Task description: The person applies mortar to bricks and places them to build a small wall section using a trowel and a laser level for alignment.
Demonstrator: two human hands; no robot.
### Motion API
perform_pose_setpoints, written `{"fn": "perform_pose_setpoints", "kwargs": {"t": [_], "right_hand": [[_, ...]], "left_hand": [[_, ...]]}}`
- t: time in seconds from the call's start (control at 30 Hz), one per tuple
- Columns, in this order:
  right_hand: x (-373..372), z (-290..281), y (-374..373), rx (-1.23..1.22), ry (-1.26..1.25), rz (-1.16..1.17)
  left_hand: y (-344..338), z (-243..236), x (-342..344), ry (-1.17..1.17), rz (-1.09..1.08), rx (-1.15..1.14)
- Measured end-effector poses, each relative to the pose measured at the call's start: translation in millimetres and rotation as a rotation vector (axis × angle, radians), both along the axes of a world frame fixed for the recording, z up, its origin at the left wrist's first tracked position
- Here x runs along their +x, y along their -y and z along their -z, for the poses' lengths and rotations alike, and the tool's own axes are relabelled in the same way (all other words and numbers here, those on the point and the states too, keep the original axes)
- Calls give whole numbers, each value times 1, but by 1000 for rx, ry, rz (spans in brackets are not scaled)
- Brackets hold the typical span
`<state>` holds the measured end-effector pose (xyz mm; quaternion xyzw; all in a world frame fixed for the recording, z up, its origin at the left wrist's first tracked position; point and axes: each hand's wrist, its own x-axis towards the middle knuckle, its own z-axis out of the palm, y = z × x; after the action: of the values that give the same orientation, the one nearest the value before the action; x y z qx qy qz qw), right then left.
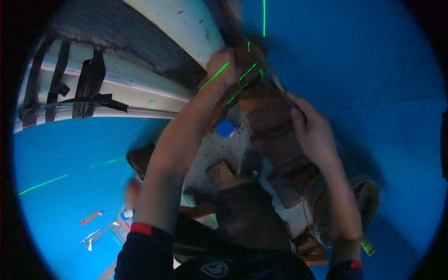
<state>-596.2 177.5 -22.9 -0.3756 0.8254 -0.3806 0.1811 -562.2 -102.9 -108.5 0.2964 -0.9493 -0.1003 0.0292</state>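
Observation:
My left hand (pixel 221 67) is closed in the upper middle, between a thick pale pipe (pixel 186 23) and a reddish-brown brick (pixel 244 56). Its fingertips are hidden, so I cannot tell what it grips. My right hand (pixel 315 133) is wrapped round the near end of a long, thin, blade-like tool (pixel 275 77), seen almost edge-on. The tool slants up and left, its far end beside the brick. Bright green laser lines cross my left wrist and the brickwork. Below the hands, reddish-brown bricks (pixel 270 121) form a low stack against the blue wall (pixel 387 93).
White pipes (pixel 135 88) bound with black tape run at the left. On the dusty floor are a blue cap (pixel 225 128), a brick piece (pixel 220 172) and another block (pixel 285 192). A bucket (pixel 368 200) stands by my right forearm. Part of another person (pixel 132 193) shows blurred at the left.

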Motion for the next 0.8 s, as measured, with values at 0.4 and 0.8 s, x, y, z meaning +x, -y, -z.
{"fn": "perform_pose_setpoints", "kwargs": {"t": [0.4,0.8], "right_hand": [[97,44,-83,-72,577,161],[126,54,-92,112,766,203]], "left_hand": [[33,-53,42,168,103,74],[10,-69,112,-50,76,157]]}}
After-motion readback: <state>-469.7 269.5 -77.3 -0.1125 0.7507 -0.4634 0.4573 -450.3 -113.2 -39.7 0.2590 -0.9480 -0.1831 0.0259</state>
